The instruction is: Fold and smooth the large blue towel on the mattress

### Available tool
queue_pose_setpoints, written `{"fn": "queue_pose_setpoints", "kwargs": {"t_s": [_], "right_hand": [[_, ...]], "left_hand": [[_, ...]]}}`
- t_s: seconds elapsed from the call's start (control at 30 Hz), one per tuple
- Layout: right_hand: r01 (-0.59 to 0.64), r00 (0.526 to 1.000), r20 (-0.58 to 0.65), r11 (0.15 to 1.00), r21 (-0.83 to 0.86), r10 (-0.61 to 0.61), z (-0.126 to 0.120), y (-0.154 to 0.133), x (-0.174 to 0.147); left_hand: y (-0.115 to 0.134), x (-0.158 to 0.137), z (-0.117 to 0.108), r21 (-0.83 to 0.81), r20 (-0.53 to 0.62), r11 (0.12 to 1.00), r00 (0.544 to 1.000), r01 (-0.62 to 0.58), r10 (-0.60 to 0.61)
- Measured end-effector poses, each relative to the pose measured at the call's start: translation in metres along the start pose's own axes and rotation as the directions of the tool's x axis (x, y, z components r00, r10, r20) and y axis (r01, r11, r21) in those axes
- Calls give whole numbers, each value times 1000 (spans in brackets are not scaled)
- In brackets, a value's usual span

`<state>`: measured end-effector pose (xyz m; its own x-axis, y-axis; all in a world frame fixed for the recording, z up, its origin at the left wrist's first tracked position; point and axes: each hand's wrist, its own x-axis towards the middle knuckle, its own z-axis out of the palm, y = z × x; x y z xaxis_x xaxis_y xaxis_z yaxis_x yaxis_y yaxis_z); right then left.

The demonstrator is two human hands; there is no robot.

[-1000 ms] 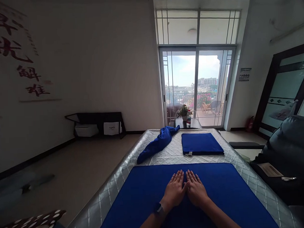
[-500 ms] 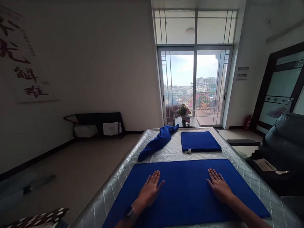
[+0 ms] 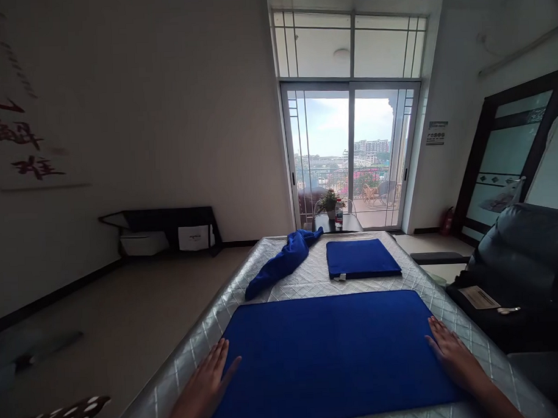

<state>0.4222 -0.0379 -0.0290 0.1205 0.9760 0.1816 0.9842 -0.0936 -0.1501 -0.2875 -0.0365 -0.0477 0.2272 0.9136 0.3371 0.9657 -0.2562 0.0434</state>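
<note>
A flat rectangle of blue cloth (image 3: 334, 353) lies spread on the silvery quilted mattress (image 3: 188, 370). At the cloth's left edge rests my left hand (image 3: 207, 376), fingers out straight and thumb apart. My right hand (image 3: 451, 352) lies likewise along the right edge, its fingers extended, holding nothing. Beyond the spread cloth sits a neatly folded blue cloth (image 3: 363, 258) with a small white tag at its near edge. Left of that, a crumpled length of blue cloth (image 3: 283, 264) stretches diagonally over the mattress.
A small dark table (image 3: 348, 223) with a potted plant (image 3: 330, 201) and a bottle (image 3: 338, 216) stands past the mattress, before the sliding glass door. A black leather chair (image 3: 523, 255) is on the right. A low black bench (image 3: 169, 219) lines the left wall.
Both hands have slid apart, from the middle of the spread cloth out to its left and right edges. The view has turned slightly right.
</note>
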Motion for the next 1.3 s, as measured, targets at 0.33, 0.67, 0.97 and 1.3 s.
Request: {"fn": "queue_pose_setpoints", "kwargs": {"t_s": [0.33, 0.67, 0.97, 1.3], "right_hand": [[21, 999, 33, 999, -39, -19, -32, -37, -8], [409, 871, 185, 880, 241, -455, -59, -248, -19], [372, 874, 232, 895, 246, -427, -40, -254, -19], [353, 875, 252, 902, 249, -413, -41, -255, -19]], "left_hand": [[58, 29, -26, 7, 9, 994, 994, 108, -108], [261, 107, -39, -224, 133, 934, 940, -279, 313], [268, 105, -5, -205, 163, 956, 956, -210, 244], [272, 104, -19, -196, 164, 959, 957, -207, 240]]}}
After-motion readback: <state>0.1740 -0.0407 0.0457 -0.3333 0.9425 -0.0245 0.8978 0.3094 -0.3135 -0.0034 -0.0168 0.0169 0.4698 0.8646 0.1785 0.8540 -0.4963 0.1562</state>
